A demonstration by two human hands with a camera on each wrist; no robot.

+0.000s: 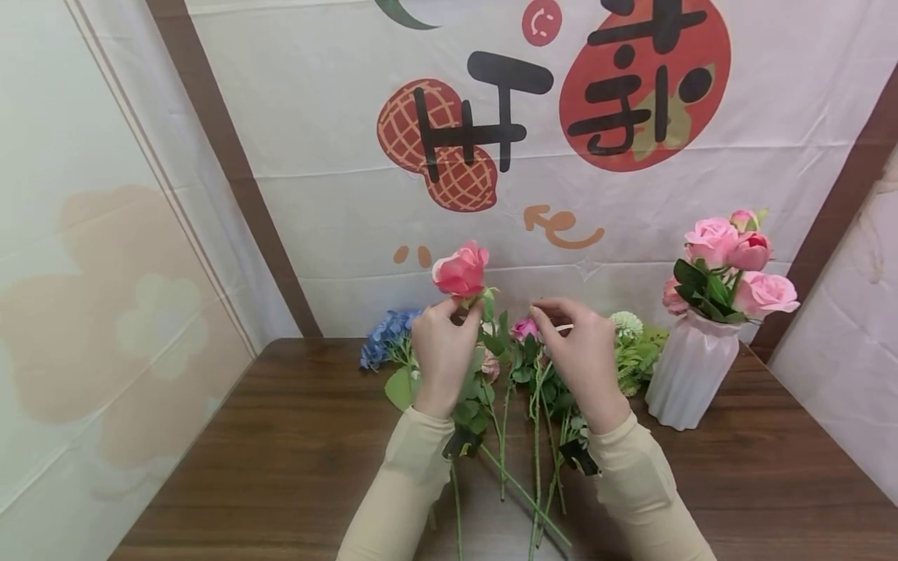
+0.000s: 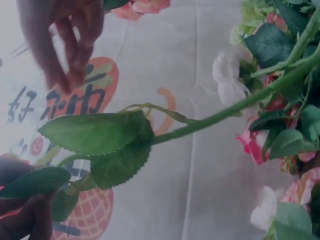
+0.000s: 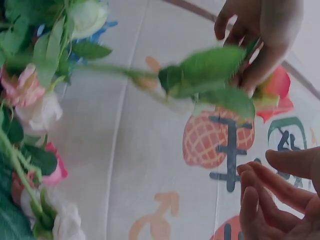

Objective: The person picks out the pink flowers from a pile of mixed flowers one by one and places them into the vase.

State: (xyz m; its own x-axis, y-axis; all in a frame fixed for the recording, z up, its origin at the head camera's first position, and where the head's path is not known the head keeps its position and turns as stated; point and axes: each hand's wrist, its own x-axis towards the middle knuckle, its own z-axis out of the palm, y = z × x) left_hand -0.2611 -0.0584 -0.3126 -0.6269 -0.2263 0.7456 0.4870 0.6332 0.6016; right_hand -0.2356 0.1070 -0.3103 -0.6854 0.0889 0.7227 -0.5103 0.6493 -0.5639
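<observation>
A pink rose is held upright by my left hand, thumb and fingers pinching it just under the bloom. Its leaves and long green stem run down from that hand in the left wrist view. In the right wrist view the red-pink petals show past the left hand. My right hand is raised to the right, apart from the rose. Its fingers are loosely bent with nothing between them.
Several loose flowers lie on the brown table, among them a blue hydrangea, a magenta rose and a pale green round bloom. Bare stems point toward me. A white vase with pink roses stands at the right.
</observation>
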